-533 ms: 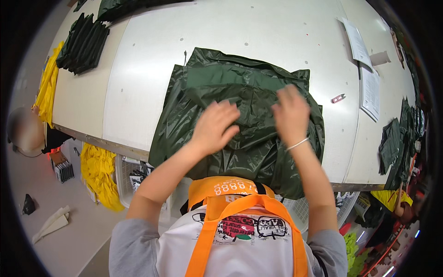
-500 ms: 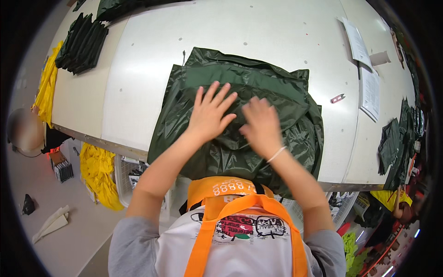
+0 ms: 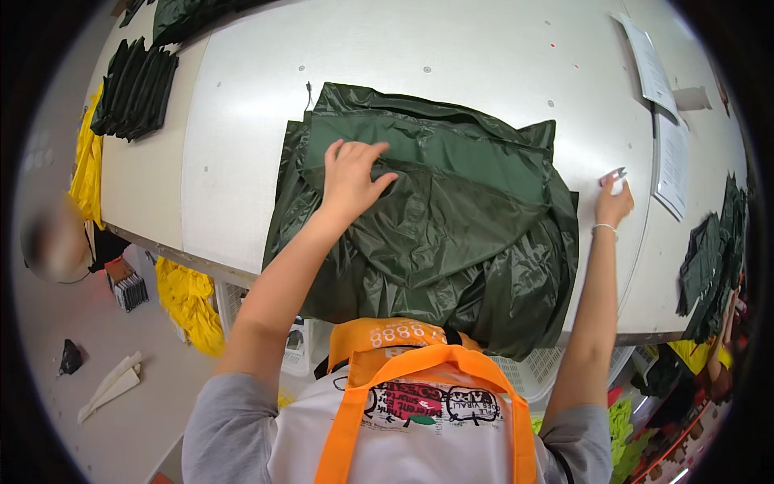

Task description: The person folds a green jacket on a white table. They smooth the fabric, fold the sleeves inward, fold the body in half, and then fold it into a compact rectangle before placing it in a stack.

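A glossy dark green waterproof garment [image 3: 435, 214] lies spread on the white table in front of me, its near end hanging over the edge. Over its upper left part is my left hand [image 3: 351, 179], open with fingers apart and slightly bent, holding nothing; whether it touches the cloth I cannot tell. To the right of the garment, my right hand [image 3: 614, 206] is closed around small thread snips [image 3: 617, 175], whose pointed tips stick out beyond the fingers. A thin dark cord [image 3: 309, 95] pokes out at the garment's far left corner.
Folded dark green pieces [image 3: 135, 89] are stacked at the table's far left, beside yellow cloth [image 3: 87, 161]. Printed sheets [image 3: 671, 153] lie to the right, near more green garments [image 3: 700, 262]. White baskets [image 3: 528, 373] stand below the near edge. Another person is at the left.
My right hand has left the garment, moved right and picked up the snips from the table. My left hand has shifted slightly left, its fingers more bent. The garment's flap lies smoother.
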A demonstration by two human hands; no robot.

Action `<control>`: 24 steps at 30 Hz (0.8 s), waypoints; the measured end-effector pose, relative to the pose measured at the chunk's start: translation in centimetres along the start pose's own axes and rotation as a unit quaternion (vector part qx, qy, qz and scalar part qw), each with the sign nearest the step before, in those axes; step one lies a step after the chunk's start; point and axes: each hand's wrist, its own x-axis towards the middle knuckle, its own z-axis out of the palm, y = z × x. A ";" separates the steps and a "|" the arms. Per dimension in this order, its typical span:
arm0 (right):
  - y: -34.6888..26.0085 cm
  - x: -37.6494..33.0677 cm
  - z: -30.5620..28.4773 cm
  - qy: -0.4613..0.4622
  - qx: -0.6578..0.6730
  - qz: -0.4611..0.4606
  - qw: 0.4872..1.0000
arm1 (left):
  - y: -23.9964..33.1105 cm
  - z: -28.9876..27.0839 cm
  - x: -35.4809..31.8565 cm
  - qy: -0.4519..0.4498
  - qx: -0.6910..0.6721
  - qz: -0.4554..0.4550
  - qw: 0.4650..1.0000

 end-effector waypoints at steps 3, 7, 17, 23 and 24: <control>2.2 2.3 1.9 -0.138 -0.103 0.145 0.974 | 0.5 0.2 -0.3 0.011 -0.002 -0.009 1.000; 3.3 4.1 2.6 -0.207 -0.016 0.074 0.975 | 1.4 -0.1 -1.6 0.055 -0.012 -0.005 0.998; -16.0 -0.9 -5.5 -0.348 0.187 -0.184 0.900 | 1.3 -0.1 -3.6 0.164 -0.017 0.054 0.985; -27.8 -8.4 -10.2 -0.600 0.313 -0.289 0.677 | 0.9 -0.5 -3.6 0.199 -0.054 0.058 0.977; -27.7 -8.8 -10.2 -0.611 0.313 -0.276 0.673 | 1.0 -0.5 -3.8 0.203 -0.063 0.053 0.976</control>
